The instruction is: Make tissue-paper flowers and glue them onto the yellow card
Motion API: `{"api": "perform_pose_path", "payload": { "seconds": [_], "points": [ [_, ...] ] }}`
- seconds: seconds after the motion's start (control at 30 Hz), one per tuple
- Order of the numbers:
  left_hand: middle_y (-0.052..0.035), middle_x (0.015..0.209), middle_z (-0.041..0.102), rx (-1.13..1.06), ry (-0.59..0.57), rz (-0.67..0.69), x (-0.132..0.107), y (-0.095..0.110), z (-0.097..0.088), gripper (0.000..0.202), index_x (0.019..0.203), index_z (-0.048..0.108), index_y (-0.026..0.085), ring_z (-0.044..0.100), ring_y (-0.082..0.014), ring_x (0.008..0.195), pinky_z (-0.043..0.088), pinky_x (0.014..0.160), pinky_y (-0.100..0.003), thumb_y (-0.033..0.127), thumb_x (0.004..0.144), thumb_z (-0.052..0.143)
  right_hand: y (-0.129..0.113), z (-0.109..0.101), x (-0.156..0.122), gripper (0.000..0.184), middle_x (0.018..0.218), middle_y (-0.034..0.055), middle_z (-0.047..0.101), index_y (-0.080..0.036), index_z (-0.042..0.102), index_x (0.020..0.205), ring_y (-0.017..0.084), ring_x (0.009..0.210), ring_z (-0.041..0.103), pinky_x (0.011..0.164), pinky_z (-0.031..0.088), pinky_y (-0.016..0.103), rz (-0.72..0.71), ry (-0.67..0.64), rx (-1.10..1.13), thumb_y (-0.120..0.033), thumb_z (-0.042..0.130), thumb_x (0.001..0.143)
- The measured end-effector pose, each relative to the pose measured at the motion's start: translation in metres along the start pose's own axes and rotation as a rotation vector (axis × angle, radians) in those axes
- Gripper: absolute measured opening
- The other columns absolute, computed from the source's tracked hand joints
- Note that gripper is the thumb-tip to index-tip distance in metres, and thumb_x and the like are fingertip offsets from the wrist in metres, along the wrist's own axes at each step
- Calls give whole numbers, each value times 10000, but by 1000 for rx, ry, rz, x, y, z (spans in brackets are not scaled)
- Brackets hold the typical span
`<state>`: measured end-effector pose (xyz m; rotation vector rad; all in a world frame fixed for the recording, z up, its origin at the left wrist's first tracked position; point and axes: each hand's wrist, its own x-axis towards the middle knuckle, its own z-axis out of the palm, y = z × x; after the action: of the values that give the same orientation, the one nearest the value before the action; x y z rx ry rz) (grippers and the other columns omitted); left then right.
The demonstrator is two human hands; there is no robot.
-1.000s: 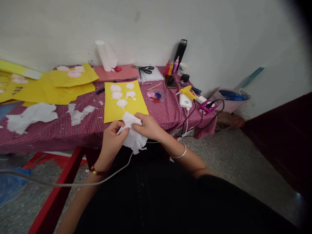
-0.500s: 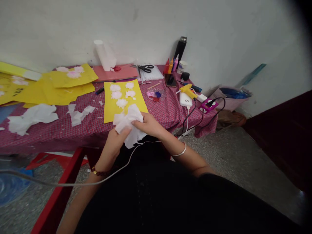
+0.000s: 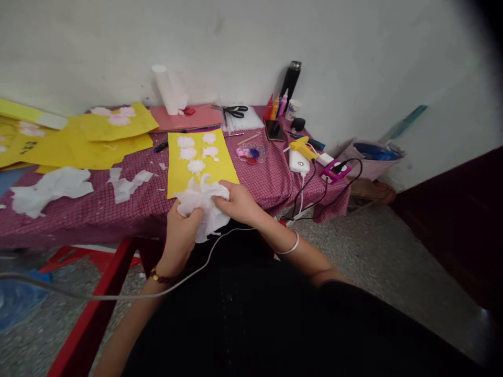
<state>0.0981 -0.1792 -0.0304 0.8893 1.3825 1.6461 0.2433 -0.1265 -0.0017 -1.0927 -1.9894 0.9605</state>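
Observation:
Both hands grip a crumpled white tissue (image 3: 202, 201) over the table's front edge. My left hand (image 3: 181, 230) pinches its lower left side, thumb on top. On the right side, my right hand (image 3: 238, 203) holds it between thumb and fingers; the fingertips beneath are hidden. Just behind the tissue lies a yellow sheet (image 3: 176, 178) bearing several pale tissue blossoms (image 3: 195, 166), its near edge partly covered by the tissue. Torn white tissue pieces (image 3: 129, 184) and a larger piece (image 3: 53, 189) lie to the left.
A paint palette (image 3: 251, 153), a phone (image 3: 274, 130), paint bottles (image 3: 275, 107) and black scissors (image 3: 236, 111) are toward the back. A yellow glue gun (image 3: 303, 147) and a purple power strip (image 3: 335, 170) stand right. A cable (image 3: 129, 297) crosses before my body. More yellow sheets (image 3: 78, 149) lie left.
The tissue is more bunched up and ruffled, its top edge now lower. My left hand has shifted slightly left with its thumb bent inward; the right hand has barely moved.

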Motion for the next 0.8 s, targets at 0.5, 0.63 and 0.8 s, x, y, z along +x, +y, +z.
{"api": "perform_pose_path", "payload": {
  "seconds": [0.5, 0.63, 0.8],
  "points": [
    [-89, 1045, 747, -153, -42, -52, -4, 0, 5, 447, 1060, 674, 153, 724, -210, 852, 590, 797, -343, 239, 640, 801, 2, 1, 1, 204, 883, 29, 686, -179, 643, 986, 176, 814, 601, 744, 464, 285, 11, 6, 46, -270, 554, 827],
    [-78, 1015, 749, -186, -29, -57, -4, 1, 6, 456, 1039, 662, 161, 723, -193, 819, 592, 796, -336, 220, 613, 812, 7, 3, 4, 232, 885, 27, 675, -168, 627, 1001, 168, 796, 598, 719, 473, 276, 13, 27, 124, -278, 549, 813],
    [-94, 1022, 748, -158, -69, -47, -1, -5, 5, 431, 1017, 679, 147, 719, -209, 862, 583, 806, -337, 261, 624, 815, 12, 5, 8, 219, 905, 18, 664, -181, 606, 1006, 178, 841, 607, 755, 484, 287, 2, 51, 139, -257, 562, 805]
  ]
}}
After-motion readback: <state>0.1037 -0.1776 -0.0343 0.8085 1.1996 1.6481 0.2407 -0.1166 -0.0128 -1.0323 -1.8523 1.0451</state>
